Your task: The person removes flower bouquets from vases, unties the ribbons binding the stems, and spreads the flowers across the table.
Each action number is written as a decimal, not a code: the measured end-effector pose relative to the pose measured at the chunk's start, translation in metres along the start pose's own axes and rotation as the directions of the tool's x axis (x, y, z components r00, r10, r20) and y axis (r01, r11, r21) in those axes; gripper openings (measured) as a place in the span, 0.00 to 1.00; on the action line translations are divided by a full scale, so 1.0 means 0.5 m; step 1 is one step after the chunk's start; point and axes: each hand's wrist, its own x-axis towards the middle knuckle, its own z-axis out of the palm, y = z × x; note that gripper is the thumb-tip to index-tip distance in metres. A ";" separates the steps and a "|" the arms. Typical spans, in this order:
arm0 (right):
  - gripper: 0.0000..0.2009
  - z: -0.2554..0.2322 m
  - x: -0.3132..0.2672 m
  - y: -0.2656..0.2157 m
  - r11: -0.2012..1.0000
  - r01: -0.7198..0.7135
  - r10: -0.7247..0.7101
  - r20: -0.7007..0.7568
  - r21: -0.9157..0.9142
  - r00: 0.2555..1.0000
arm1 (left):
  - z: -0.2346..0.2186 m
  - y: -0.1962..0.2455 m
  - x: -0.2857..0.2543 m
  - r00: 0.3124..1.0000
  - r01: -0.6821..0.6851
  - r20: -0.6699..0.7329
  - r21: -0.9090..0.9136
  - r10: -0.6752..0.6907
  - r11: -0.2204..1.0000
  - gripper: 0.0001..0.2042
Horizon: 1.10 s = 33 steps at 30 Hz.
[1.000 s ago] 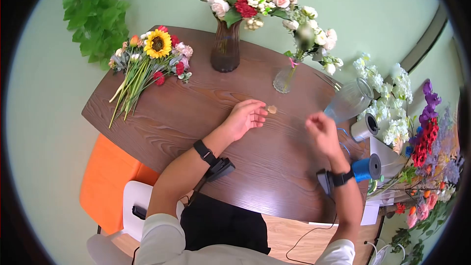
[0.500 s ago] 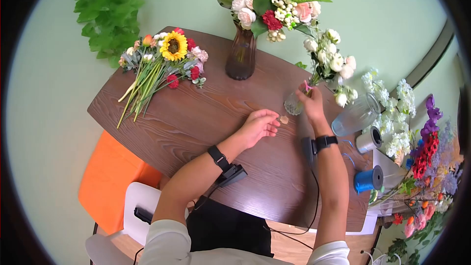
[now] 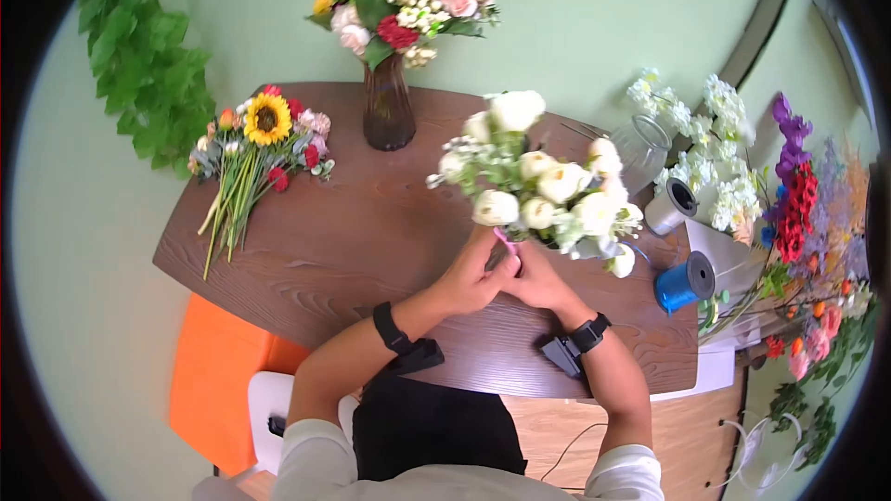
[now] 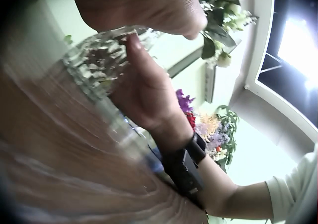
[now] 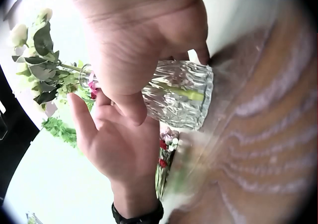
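Observation:
A small clear textured glass vase (image 5: 169,107) holds white artificial flowers (image 3: 561,184) on green stems. A pink ribbon (image 3: 504,241) circles its neck. My right hand (image 3: 540,280) grips the glass, its thumb lying along the side in both wrist views. From the other side, my left hand (image 3: 469,280) holds the vase near the neck, thumb raised beside the ribbon (image 5: 93,89). In the right wrist view the vase appears tipped, its base close to the tabletop (image 5: 258,149). From the head view, the blooms and both hands hide the glass.
A dark vase (image 3: 388,111) with a mixed bouquet stands at the back. Loose flowers with a sunflower (image 3: 268,119) lie at left. To the right are a clear vase (image 3: 642,148), a silver ribbon spool (image 3: 665,211) and a blue ribbon spool (image 3: 677,288).
My right hand reached the small vase at the back and brought it with its white flowers towards me. My left hand, earlier resting apart over the table, is now on it too.

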 end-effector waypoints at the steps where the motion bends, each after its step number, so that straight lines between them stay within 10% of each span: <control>1: 0.28 0.003 0.000 -0.021 0.987 0.159 -0.159 -0.016 -0.017 0.987 | 0.005 0.002 0.002 0.996 0.034 -0.084 -0.011 -0.035 0.999 0.18; 2: 0.29 -0.004 -0.013 -0.061 0.999 -0.029 0.030 0.050 -0.025 0.998 | -0.004 0.027 0.010 0.989 0.137 -0.051 0.025 -0.135 0.990 0.15; 11: 0.31 0.002 -0.012 -0.032 0.991 0.134 -0.134 -0.007 -0.030 0.991 | -0.060 0.144 0.082 0.887 0.292 0.262 0.320 -0.380 0.901 0.13; 13: 0.31 0.002 -0.011 -0.042 0.982 0.167 -0.163 -0.063 0.083 0.985 | -0.044 0.143 0.088 0.984 0.112 0.104 0.249 -0.142 0.962 0.13; 15: 0.29 0.005 -0.010 -0.047 0.971 0.193 -0.185 -0.070 0.139 0.980 | -0.051 0.165 0.097 0.958 0.236 0.074 0.337 -0.276 0.911 0.17; 18: 0.29 0.005 -0.010 -0.053 0.967 0.233 -0.228 -0.065 0.099 0.972 | -0.089 0.226 0.153 0.990 -0.104 -0.095 0.040 0.107 0.994 0.16; 21: 0.28 0.005 -0.010 -0.041 0.960 0.240 -0.232 -0.070 0.146 0.970 | -0.152 0.300 0.171 0.903 -0.331 -0.394 -0.387 0.170 0.861 0.12; 24: 0.28 0.004 -0.010 -0.028 0.969 0.216 -0.212 -0.043 0.118 0.976 | -0.259 0.315 0.141 0.764 -0.419 -0.621 -0.276 0.172 0.865 0.12; 27: 0.28 -0.001 -0.014 -0.045 0.962 0.222 -0.218 -0.043 0.160 0.975 | -0.351 0.293 0.071 0.692 -0.336 -0.708 -0.144 0.140 0.931 0.11; 30: 0.30 -0.006 -0.016 -0.051 0.981 0.165 -0.165 -0.007 0.105 0.986 | -0.480 0.249 -0.026 0.623 0.029 -0.782 -0.009 -0.025 1.000 0.11; 32: 0.31 -0.004 -0.013 -0.052 0.981 0.187 -0.184 -0.047 0.052 0.982 | -0.577 0.215 -0.092 0.425 0.485 -0.905 0.203 -0.027 0.850 0.12; 33: 0.31 -0.002 -0.012 -0.051 0.979 0.191 -0.189 -0.028 0.066 0.982 | -0.633 0.191 -0.131 0.410 0.500 -0.912 0.206 -0.021 0.842 0.12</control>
